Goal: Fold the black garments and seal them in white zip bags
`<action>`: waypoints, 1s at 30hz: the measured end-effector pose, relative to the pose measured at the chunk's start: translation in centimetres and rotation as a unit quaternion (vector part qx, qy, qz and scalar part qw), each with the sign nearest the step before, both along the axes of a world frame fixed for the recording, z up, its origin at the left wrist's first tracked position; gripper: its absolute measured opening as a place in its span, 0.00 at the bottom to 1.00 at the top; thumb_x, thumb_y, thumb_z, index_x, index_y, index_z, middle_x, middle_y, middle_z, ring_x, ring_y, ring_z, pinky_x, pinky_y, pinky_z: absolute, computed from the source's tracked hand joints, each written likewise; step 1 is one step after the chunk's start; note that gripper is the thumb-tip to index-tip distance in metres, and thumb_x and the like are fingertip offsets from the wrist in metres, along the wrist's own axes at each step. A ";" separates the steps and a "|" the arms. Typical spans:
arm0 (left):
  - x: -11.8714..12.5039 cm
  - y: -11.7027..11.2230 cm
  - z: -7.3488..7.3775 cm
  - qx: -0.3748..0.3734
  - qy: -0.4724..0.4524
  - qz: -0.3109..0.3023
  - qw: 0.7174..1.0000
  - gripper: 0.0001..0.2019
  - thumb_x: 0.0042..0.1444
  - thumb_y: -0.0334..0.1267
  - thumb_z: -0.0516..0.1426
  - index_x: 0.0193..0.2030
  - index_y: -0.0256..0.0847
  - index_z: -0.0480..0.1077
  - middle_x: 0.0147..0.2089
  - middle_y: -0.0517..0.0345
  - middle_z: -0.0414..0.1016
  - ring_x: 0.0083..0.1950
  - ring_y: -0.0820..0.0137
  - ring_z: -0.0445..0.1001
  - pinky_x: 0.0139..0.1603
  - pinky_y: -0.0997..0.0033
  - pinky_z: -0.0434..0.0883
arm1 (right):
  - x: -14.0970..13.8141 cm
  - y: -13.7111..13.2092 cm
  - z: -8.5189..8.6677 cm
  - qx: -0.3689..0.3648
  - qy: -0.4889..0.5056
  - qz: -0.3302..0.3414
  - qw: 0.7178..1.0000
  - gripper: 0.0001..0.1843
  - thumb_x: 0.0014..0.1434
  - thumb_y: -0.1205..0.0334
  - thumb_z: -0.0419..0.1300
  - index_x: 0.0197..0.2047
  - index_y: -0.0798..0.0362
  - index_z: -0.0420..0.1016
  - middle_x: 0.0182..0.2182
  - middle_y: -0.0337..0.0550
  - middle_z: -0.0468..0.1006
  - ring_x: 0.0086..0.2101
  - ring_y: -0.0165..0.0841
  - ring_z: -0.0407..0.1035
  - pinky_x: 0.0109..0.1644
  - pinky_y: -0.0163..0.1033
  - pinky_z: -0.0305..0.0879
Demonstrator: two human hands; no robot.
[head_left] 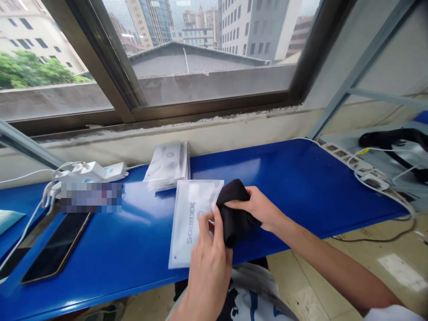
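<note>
A folded black cloth is in my right hand, thumb on top and the other fingers mostly hidden behind it. Its left edge meets the open end of a frosted plastic bag printed with grey letters, which lies on the blue table. My left hand is closed at that end of the bag, fingertips pinching its edge right beside the cloth. How far the cloth reaches into the bag cannot be made out.
Behind the bag is a stack of similar plastic bags. To the left lie a dark phone and white plugs on a power strip with cables. Another power strip runs along the right end of the blue table, below the window.
</note>
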State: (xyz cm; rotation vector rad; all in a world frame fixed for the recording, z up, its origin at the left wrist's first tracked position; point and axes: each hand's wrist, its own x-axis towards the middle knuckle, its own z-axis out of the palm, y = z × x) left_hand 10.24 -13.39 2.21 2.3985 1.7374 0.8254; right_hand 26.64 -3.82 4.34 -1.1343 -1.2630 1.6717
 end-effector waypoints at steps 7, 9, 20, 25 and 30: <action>-3.0 -0.2 1.4 -0.005 -0.100 -0.024 0.995 0.24 0.66 0.40 0.58 0.68 0.54 0.65 0.60 0.44 0.65 0.60 0.52 0.71 0.54 0.49 0.78 | 1.0 1.2 -2.0 0.069 -0.023 0.033 0.997 0.24 0.49 0.50 0.74 0.44 0.56 0.79 0.43 0.47 0.83 0.46 0.43 0.77 0.52 0.45 0.72; -6.0 0.6 0.8 -0.014 -0.125 0.112 0.986 0.21 0.64 0.46 0.60 0.63 0.50 0.69 0.63 0.42 0.64 0.65 0.46 0.68 0.60 0.39 0.74 | 1.2 1.6 -2.3 0.122 -0.075 0.054 0.988 0.25 0.53 0.51 0.72 0.50 0.55 0.76 0.50 0.50 0.81 0.52 0.45 0.75 0.57 0.48 0.70; -11.0 3.1 -0.3 -0.075 -0.142 0.147 0.976 0.28 0.64 0.48 0.59 0.68 0.42 0.63 0.60 0.38 0.72 0.56 0.49 0.77 0.51 0.44 0.78 | 2.0 1.7 -1.7 0.301 -0.163 0.207 0.917 0.14 0.61 0.65 0.62 0.51 0.49 0.77 0.48 0.43 0.78 0.50 0.38 0.71 0.57 0.45 0.67; -8.1 4.8 1.3 0.019 0.099 -0.166 0.981 0.24 0.66 0.23 0.46 0.60 0.47 0.70 0.59 0.46 0.72 0.42 0.66 0.78 0.34 0.68 0.74 | 1.4 1.5 -1.2 0.255 -0.225 0.203 0.918 0.13 0.62 0.64 0.59 0.42 0.47 0.87 0.40 0.43 0.83 0.43 0.38 0.73 0.49 0.41 0.68; -7.2 9.1 2.3 -0.021 0.198 -0.285 0.938 0.21 0.60 0.18 0.44 0.48 0.41 0.72 0.58 0.44 0.70 0.36 0.68 0.76 0.29 0.69 0.66 | 0.6 1.8 -1.9 0.264 -0.213 0.170 0.925 0.18 0.48 0.50 0.76 0.41 0.48 0.87 0.47 0.44 0.82 0.48 0.41 0.74 0.55 0.43 0.67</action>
